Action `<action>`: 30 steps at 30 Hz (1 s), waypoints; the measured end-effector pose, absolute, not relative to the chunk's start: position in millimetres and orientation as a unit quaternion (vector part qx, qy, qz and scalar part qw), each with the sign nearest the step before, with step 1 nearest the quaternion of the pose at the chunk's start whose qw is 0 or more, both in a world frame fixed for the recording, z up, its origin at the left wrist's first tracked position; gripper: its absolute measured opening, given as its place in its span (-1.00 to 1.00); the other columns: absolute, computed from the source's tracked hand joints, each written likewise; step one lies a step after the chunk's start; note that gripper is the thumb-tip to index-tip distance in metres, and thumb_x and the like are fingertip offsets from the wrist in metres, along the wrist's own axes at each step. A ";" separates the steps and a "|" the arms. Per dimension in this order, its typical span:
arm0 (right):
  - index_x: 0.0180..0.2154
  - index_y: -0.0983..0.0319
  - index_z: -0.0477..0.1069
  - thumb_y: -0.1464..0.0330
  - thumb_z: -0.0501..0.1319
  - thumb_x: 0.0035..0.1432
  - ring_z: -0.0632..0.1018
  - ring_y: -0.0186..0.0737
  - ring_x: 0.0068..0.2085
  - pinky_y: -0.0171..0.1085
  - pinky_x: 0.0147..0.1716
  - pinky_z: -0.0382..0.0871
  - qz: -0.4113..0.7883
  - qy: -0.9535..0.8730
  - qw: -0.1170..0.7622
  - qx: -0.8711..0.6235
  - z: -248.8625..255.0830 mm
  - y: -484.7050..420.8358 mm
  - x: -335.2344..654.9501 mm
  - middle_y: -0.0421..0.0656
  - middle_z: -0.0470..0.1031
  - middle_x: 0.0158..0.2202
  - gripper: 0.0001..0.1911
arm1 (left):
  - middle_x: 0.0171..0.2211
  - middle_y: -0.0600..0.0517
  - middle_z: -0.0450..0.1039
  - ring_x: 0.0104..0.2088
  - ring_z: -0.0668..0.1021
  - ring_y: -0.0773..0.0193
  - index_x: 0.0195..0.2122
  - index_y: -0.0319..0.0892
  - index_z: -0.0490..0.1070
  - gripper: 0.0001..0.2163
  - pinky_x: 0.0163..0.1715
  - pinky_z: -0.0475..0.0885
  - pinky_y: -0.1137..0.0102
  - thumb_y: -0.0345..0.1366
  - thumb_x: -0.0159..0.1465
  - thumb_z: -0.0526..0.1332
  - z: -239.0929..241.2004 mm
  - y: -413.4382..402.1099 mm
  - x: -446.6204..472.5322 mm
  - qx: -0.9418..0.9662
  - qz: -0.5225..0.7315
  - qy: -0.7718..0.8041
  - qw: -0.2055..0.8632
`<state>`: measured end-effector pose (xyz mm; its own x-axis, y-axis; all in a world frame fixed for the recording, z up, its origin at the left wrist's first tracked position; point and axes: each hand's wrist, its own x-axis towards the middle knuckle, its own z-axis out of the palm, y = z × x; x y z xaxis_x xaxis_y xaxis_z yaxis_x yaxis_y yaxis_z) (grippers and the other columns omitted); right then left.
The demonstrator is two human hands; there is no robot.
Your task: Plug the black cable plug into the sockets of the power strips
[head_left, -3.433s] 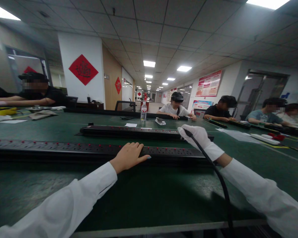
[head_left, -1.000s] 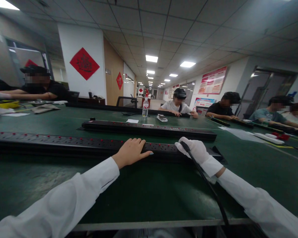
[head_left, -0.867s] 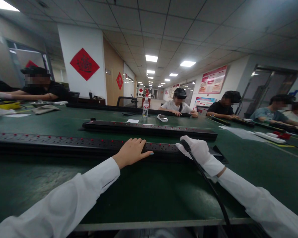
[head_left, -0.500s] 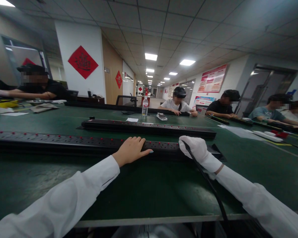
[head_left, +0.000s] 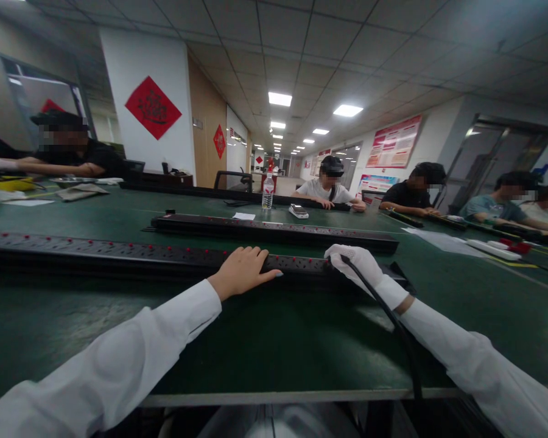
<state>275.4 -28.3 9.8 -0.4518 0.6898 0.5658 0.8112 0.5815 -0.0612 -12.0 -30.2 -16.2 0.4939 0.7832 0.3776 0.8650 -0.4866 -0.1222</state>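
Note:
A long black power strip, with a row of red dots and slotted sockets along its top, lies across the green table. My bare left hand rests flat on it, fingers stretched over the far edge and thumb pointing right. Near the strip's right end, my gloved right hand is closed around a thick black cable. That cable passes over the palm and hangs down past the table's near edge. Its end is hidden by the glove, so whether it joins the strip there cannot be seen.
Behind lies a second black strip. Farther back are a water bottle, a small white device, a paper slip and another long black strip before a seated person. More people sit left and right.
My right hand has turned slightly and shifted a little left, and the cable now runs higher over the glove. My left hand stays on the strip. The view has tilted slightly.

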 end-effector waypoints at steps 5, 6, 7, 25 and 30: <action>-0.34 0.17 0.43 0.35 -0.02 0.11 0.47 -0.37 -0.40 -0.42 -0.37 0.23 -0.135 -0.827 0.293 -0.460 0.5 -29.0 276.9 -0.24 0.48 -0.42 -0.75 | -0.20 -0.17 0.42 -0.19 0.46 0.07 -0.04 -0.26 0.30 -0.33 -0.20 0.27 0.26 0.20 0.18 -0.25 -16.7 -29.7 -12.6 -0.854 -0.136 -0.481 0.147; -0.33 0.17 0.43 0.35 -0.01 0.11 0.46 -0.38 -0.41 -0.42 -0.38 0.22 -0.146 -0.824 0.295 -0.461 -1.9 -29.8 276.8 -0.24 0.48 -0.42 -0.75 | -0.20 -0.16 0.42 -0.20 0.46 0.07 -0.04 -0.26 0.29 -0.33 -0.20 0.27 0.26 0.20 0.18 -0.25 -16.8 -29.6 -12.6 -0.854 -0.135 -0.481 0.147; -0.32 0.16 0.43 0.35 -0.01 0.10 0.46 -0.38 -0.42 -0.41 -0.38 0.22 -0.161 -0.820 0.297 -0.462 -4.3 -30.7 276.7 -0.25 0.48 -0.43 -0.76 | -0.19 -0.16 0.42 -0.20 0.46 0.08 -0.03 -0.26 0.29 -0.33 -0.20 0.27 0.26 0.20 0.18 -0.25 -16.9 -29.5 -12.7 -0.854 -0.134 -0.480 0.146; -0.25 0.13 0.42 0.35 0.05 0.09 0.48 -0.41 -0.40 -0.42 -0.36 0.26 -0.202 -0.792 0.340 -0.465 -14.3 -34.3 274.6 -0.27 0.51 -0.31 -0.79 | -0.21 -0.16 0.42 -0.18 0.45 0.06 -0.06 -0.25 0.30 -0.37 -0.18 0.27 0.25 0.17 0.20 -0.22 -18.6 -28.2 -11.0 -0.851 -0.122 -0.484 0.165; -0.26 0.12 0.42 0.36 0.06 0.07 0.48 -0.43 -0.42 -0.43 -0.38 0.25 -0.206 -0.787 0.344 -0.469 -15.0 -33.6 274.5 -0.29 0.51 -0.32 -0.79 | -0.21 -0.16 0.42 -0.19 0.46 0.07 -0.06 -0.25 0.30 -0.37 -0.19 0.27 0.26 0.17 0.20 -0.23 -17.5 -29.3 -10.9 -0.851 -0.125 -0.482 0.166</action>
